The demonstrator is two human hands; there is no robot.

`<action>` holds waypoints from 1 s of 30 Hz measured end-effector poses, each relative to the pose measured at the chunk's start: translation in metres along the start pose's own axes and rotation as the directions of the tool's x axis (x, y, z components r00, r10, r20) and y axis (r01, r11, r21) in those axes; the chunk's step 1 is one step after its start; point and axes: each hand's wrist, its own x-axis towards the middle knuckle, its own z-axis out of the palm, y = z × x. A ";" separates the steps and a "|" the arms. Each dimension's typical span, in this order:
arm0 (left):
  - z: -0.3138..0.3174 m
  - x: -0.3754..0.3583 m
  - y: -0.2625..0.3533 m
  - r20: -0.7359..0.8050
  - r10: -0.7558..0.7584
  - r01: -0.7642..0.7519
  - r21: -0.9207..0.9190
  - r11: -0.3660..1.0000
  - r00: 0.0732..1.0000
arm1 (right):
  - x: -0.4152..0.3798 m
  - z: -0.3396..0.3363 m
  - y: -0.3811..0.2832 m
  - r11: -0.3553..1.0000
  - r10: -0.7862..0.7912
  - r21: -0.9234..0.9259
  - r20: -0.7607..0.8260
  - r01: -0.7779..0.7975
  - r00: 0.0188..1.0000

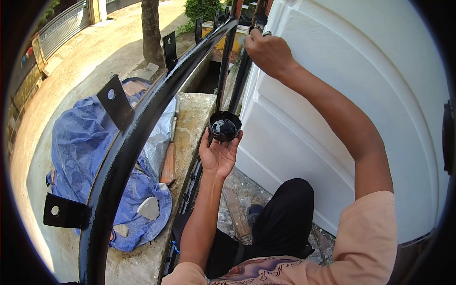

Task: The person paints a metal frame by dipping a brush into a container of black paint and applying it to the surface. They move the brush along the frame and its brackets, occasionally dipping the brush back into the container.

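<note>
My left hand (220, 156) holds a small black bowl (225, 126) from below, fingers round its sides; glossy black liquid lies in it. Up by the top of a dark metal post (241, 78), my right hand (265, 46) is closed, knuckles up. A brush-like dark tip (259, 22) shows just beyond its fingers against the post; the rest of that object is hidden by the hand. A glossy black curved rail (137, 128) with flat drilled tabs (115, 102) sweeps along the left side of both hands.
The white panelled wall (332, 128) stands close on the right. Beyond the rail, a blue tarp (85, 137) with stones on it lies beside a concrete ledge (194, 107). A tree trunk (152, 33) rises behind. My knee (294, 194) is below the bowl.
</note>
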 end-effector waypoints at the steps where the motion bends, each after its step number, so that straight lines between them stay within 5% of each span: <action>1: 0.000 0.000 0.000 -0.001 0.001 -0.001 -0.001 1.000 1.000 | -0.004 0.007 -0.003 0.999 -0.042 0.016 0.036 0.042 0.998; 5: 0.001 0.000 0.001 0.001 -0.005 0.005 -0.004 1.000 1.000 | 0.011 -0.027 0.008 0.961 0.102 0.256 0.011 -0.102 0.995; 6: 0.001 0.001 0.001 0.003 -0.008 0.008 -0.004 1.000 1.000 | 0.018 -0.031 0.019 0.928 0.160 0.358 -0.125 -0.106 0.979; 8: 0.002 0.003 0.001 0.024 -0.019 0.019 -0.001 1.000 1.000 | 0.032 -0.065 0.047 0.872 0.216 0.441 0.044 -0.213 0.975; 9: 0.003 0.005 0.001 0.042 -0.029 0.029 -0.006 1.000 0.999 | 0.040 -0.079 0.053 0.751 0.336 0.635 -0.131 -0.181 0.933; 10: 0.006 0.008 0.000 0.061 -0.038 0.039 -0.011 0.999 0.997 | 0.046 -0.106 0.059 0.618 0.408 0.675 0.163 -0.403 0.898; 11: 0.009 0.012 0.001 0.080 -0.045 0.046 -0.018 0.999 0.996 | 0.047 -0.120 0.064 0.486 0.416 0.756 0.242 -0.439 0.877; 16: 0.029 0.034 0.007 0.151 -0.058 0.058 0.004 0.998 0.987 | 0.030 -0.147 0.050 0.269 0.312 0.851 0.367 -0.451 0.877; 17: 0.035 0.036 0.007 0.155 -0.044 0.040 0.029 0.999 0.987 | 0.030 -0.150 0.048 0.259 0.189 0.843 0.435 -0.472 0.881; 19: 0.051 0.036 0.009 0.163 -0.019 0.005 0.082 0.997 0.986 | 0.031 -0.156 0.028 0.259 0.230 0.715 0.607 -0.649 0.761; 20: 0.055 0.038 0.011 0.178 -0.022 0.005 0.092 0.996 0.984 | 0.013 -0.109 0.026 0.305 0.172 0.849 0.397 -0.432 0.902; 26: 0.078 0.053 0.015 0.217 -0.035 0.007 0.127 0.992 0.976 | 0.012 -0.064 0.008 0.386 0.174 0.797 0.431 -0.464 0.885; 30: 0.087 0.067 0.016 0.222 -0.054 0.027 0.123 0.992 0.973 | 0.010 -0.061 0.014 0.328 0.146 0.816 0.454 -0.476 0.879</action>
